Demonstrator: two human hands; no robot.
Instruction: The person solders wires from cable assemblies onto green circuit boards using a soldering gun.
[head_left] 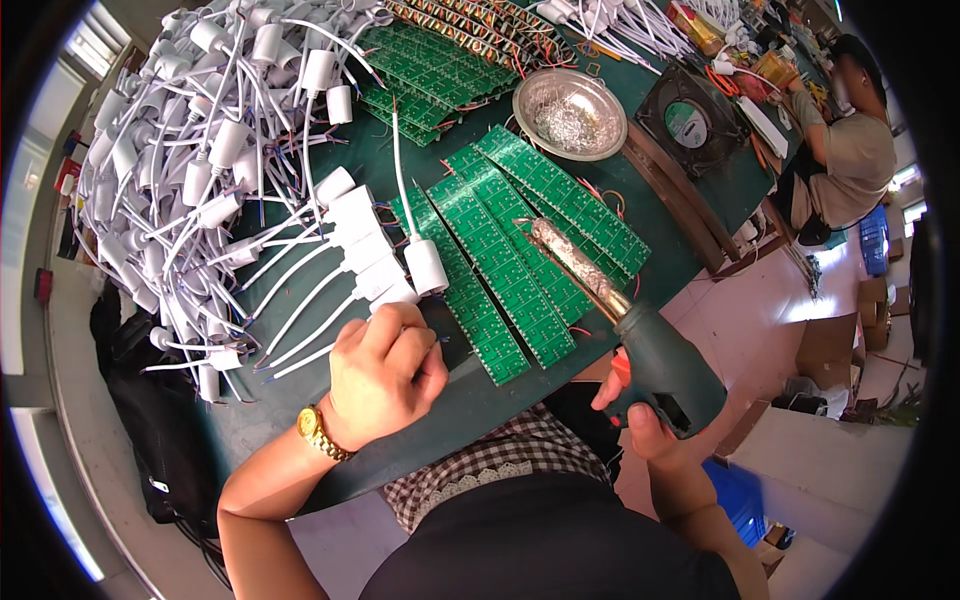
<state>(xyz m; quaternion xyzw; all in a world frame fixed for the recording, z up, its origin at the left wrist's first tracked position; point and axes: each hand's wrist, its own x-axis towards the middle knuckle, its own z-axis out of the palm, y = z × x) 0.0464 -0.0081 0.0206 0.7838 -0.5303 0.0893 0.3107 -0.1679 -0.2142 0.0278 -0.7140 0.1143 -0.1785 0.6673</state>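
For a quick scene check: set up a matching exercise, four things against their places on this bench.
1. soldering gun
2. metal bowl
3. white sockets
4. fan

a. heaped at the bench's left
b. just right of the bowl
c. in the right hand, tip over the green boards
d. far side, beyond the boards

Pairs: 1-c, 2-d, 3-a, 4-b

Glossy green circuit boards [500, 270]; matt white plastic lamp sockets [425, 266]; shiny metal bowl [569, 113]; soldering iron [640, 335], dull crusted metal tip.
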